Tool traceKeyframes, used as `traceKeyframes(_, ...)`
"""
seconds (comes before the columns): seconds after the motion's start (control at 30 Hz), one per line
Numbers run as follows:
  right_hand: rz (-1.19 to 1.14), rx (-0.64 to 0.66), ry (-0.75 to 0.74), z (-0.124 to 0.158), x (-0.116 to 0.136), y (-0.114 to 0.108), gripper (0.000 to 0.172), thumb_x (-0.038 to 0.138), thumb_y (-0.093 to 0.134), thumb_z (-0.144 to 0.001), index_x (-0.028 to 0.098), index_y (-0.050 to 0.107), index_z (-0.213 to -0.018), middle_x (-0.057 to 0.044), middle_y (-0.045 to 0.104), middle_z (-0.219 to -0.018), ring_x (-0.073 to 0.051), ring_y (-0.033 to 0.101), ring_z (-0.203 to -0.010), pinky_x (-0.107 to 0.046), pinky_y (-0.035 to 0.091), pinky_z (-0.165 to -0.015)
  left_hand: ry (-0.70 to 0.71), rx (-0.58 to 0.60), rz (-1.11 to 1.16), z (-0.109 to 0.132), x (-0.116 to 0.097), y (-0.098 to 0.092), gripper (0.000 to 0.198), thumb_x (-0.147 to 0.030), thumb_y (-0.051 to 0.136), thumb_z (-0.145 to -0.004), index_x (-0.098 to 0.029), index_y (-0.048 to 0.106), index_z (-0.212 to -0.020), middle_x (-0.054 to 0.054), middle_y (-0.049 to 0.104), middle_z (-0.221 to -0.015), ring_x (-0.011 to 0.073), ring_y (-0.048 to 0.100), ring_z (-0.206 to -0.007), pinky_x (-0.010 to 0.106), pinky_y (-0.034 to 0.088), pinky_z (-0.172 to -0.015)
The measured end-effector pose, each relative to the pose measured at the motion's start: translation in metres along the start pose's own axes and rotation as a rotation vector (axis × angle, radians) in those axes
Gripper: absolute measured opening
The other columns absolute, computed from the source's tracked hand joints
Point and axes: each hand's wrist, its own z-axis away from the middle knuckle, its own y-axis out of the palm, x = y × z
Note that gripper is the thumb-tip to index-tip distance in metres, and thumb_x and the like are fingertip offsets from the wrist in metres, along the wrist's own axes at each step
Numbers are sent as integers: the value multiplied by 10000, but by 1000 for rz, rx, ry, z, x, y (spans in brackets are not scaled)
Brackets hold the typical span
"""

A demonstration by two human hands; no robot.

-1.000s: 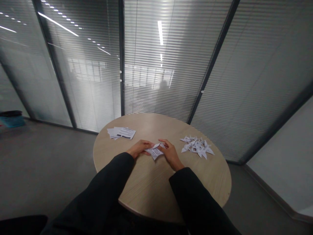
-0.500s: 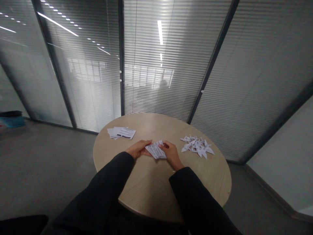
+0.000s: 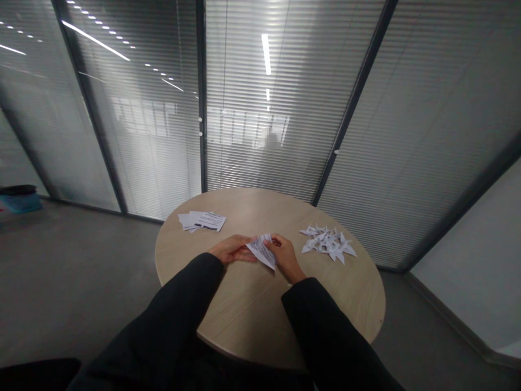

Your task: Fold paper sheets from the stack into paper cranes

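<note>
Above the middle of the round wooden table, a small folded piece of printed paper (image 3: pixel 261 252) is held between both hands. My left hand (image 3: pixel 233 248) grips its left edge, the fingers running beneath the paper. My right hand (image 3: pixel 284 253) pinches its upper right side between thumb and fingers. The paper tapers to a point toward me, with lines of dark print on its face. To the right lies a pile of white folded paper cranes (image 3: pixel 329 243). A few flat printed sheets (image 3: pixel 203 220) overlap at the table's back left.
The round table (image 3: pixel 240 320) has its near edge close to my body. Behind it stands a glass partition with blinds (image 3: pixel 260 174). A blue bin (image 3: pixel 21 200) is on the floor at far left, and a white wall (image 3: pixel 472 260) rises at right.
The folded paper has turned between my hands, and its lower corner now points down toward me. My left hand has shifted slightly. Crane pile and flat sheets are unchanged.
</note>
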Motion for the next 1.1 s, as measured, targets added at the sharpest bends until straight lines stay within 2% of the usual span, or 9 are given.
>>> traceKeyframes(0.2,55,8,-33,3,5,1,262,385,627,-694,158,662,-819,-61,685,-755,-190,614,-679,-287,466,-620,1,37,-52,-3,4,-5,364,-316,718,-709,-54,656,-954,163,699,-932,210,674,-838,313,554,-762)
traceKeyframes(0.4,87,1,-45,4,11,1,283,355,640,-676,157,673,-875,-68,694,-824,-191,616,-730,-297,476,-666,1,72,-134,-4,7,-2,371,-288,793,-607,-79,675,-889,123,705,-895,188,669,-802,279,537,-748)
traceKeyframes(0.67,101,10,-39,4,9,3,278,342,614,-692,157,683,-887,-67,697,-807,-183,622,-703,-295,489,-652,35,-9,-223,-9,12,-4,395,-353,815,-533,-82,685,-789,99,710,-792,181,661,-740,279,518,-727)
traceKeyframes(0.83,135,-14,3,3,7,3,250,338,599,-703,157,686,-852,-59,696,-733,-181,629,-646,-284,490,-590,69,-116,-234,-8,9,-1,389,-356,826,-499,-82,679,-732,97,708,-738,176,660,-688,273,525,-676)
traceKeyframes(0.97,155,-45,8,3,9,2,209,315,612,-683,158,678,-804,-60,696,-727,-179,629,-630,-283,490,-585,110,-197,-212,-8,8,1,356,-337,813,-525,-79,677,-728,105,708,-734,175,660,-664,267,528,-635)
traceKeyframes(1.1,117,-63,-15,4,12,1,205,333,629,-668,161,665,-773,-60,688,-724,-180,624,-634,-285,486,-588,115,-225,-211,-8,8,2,331,-325,794,-554,-71,679,-732,113,706,-725,181,662,-657,274,529,-624)
